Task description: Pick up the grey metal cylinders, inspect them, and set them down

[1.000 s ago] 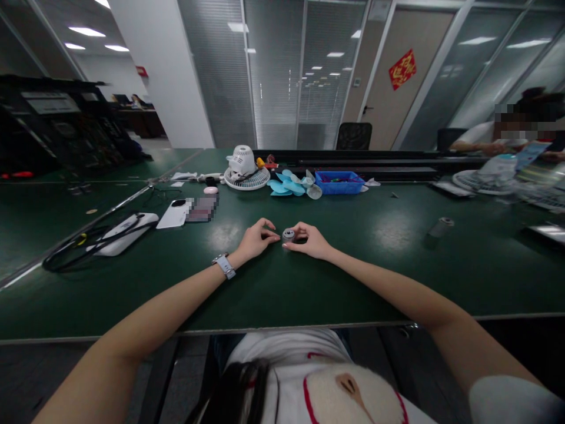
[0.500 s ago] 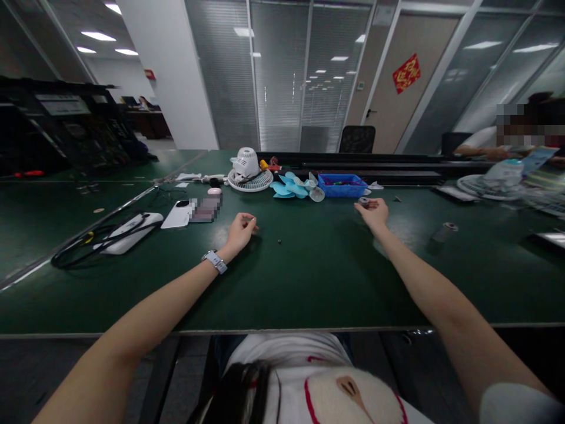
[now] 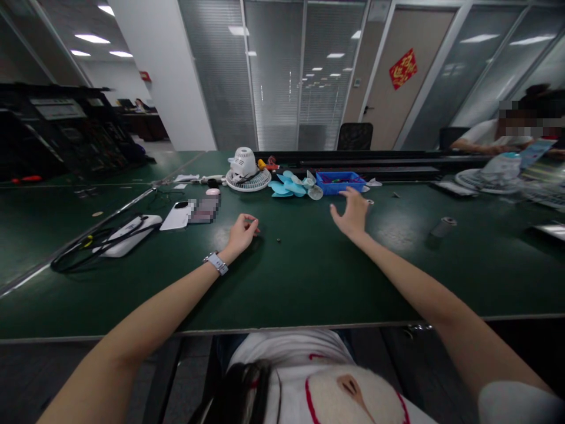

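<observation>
View from my head down along both bare arms onto a dark green desk.

My left hand, with a watch on the wrist, rests on its side on the desk. Its fingers are curled in, thumb meeting forefinger. I cannot tell whether anything tiny is pinched there. A small dark speck, perhaps a screw, lies just to its right, apart from it.

My right hand hovers farther out, palm down, fingers spread wide and gripping nothing. A small round metal part lies on the desk just beside those fingertips, apart from them, near the blue bin.

The bin is a shallow tray at the far edge of the desk. It holds small coloured bits, too small to name. Left of it lie a pale blue fan blade and a white fan grille with a motor housing on top. These seem gathered along the back, which leaves room around my hands.

To the far left are a white phone and a white device wrapped in black cable. To the right a grey cylinder lies alone. Another person sits at the far right.
</observation>
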{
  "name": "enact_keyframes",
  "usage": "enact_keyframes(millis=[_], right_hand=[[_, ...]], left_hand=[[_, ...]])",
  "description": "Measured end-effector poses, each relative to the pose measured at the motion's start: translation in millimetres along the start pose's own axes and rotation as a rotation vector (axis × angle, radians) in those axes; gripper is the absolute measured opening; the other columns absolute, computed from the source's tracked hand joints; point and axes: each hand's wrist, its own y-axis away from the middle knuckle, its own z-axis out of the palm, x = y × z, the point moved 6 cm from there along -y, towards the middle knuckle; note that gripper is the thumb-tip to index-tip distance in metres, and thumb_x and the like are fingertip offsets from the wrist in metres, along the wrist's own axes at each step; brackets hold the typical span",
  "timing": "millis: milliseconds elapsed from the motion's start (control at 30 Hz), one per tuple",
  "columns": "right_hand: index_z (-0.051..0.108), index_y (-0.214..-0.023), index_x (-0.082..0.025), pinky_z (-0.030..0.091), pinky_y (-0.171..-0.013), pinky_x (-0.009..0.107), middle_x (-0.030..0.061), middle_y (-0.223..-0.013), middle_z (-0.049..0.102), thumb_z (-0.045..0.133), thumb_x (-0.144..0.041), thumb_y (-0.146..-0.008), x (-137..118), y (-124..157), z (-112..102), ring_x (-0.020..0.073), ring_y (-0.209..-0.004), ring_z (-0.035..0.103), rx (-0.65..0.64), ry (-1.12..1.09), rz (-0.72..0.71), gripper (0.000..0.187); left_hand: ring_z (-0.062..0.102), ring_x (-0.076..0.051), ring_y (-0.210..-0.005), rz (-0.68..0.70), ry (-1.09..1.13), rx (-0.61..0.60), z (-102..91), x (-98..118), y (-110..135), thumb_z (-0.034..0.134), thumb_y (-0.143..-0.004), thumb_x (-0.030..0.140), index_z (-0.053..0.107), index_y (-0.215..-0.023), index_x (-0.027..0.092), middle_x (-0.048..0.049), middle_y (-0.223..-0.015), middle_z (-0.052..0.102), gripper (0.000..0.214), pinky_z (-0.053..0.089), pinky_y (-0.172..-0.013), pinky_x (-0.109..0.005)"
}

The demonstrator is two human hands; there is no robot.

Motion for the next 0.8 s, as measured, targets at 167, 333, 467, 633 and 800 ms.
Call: enact_keyframes(millis=[167,333,467,633,800], right_hand=[[0.063,-0.126,-0.030,0.010,-0.119,0.054,0.0033,-0.146,0.050,0.050,-0.036,-0.095,-127.5,55.6,48.9,0.0246,-0.141,0.036,-0.647,-0.370,-0.475,0.034],[0.064,-0.129,-0.025,0.027,-0.117,0.049,0.0047,-0.140,0.055,0.050,-0.022,-0.094,-145.1,73.9,67.1,0.0220,-0.136,0.045,-0.816,-0.539,-0.397,0.038],[0.072,-0.116,-0.028,0.041,-0.110,0.046,0.0004,-0.121,0.069,0.055,-0.009,-0.085,-121.6,63.7,66.4,0.0222,-0.119,0.061,-0.722,-0.566,-0.287,0.041],[0.075,-0.106,-0.032,0.045,-0.105,0.052,-0.0025,-0.109,0.073,0.057,-0.008,-0.081,-60.8,19.6,37.8,0.0252,-0.114,0.063,-0.422,-0.427,-0.199,0.039],[0.074,-0.106,-0.020,0.044,-0.101,0.046,0.0089,-0.114,0.071,0.046,-0.009,-0.087,49.4,-30.9,-18.6,0.0261,-0.110,0.063,-0.059,0.086,-0.093,0.036]], left_hand=[[0.064,-0.015,-0.062,0.014,0.030,0.004,0.9,-0.3,0.4,0.058,-0.083,0.037,0.050,-0.092,0.020,0.0011,-0.065,0.065,0.020,0.049,-0.061,-0.026],[0.064,-0.016,-0.060,0.029,0.034,0.000,1.6,-1.0,-0.3,0.060,-0.081,0.039,0.051,-0.091,0.021,0.0016,-0.064,0.064,0.023,0.048,-0.061,-0.026],[0.064,-0.015,-0.061,0.026,0.018,-0.009,1.9,-4.5,-1.7,0.060,-0.081,0.040,0.052,-0.092,0.021,0.0015,-0.065,0.065,0.024,0.048,-0.061,-0.026],[0.064,-0.015,-0.059,0.032,0.035,-0.012,3.1,-7.2,-3.5,0.059,-0.081,0.041,0.051,-0.092,0.021,0.0018,-0.065,0.065,0.024,0.047,-0.060,-0.026],[0.064,-0.016,-0.060,0.020,0.034,-0.017,3.3,-6.9,-3.4,0.061,-0.081,0.042,0.052,-0.092,0.021,0.0018,-0.065,0.066,0.025,0.047,-0.060,-0.026]])
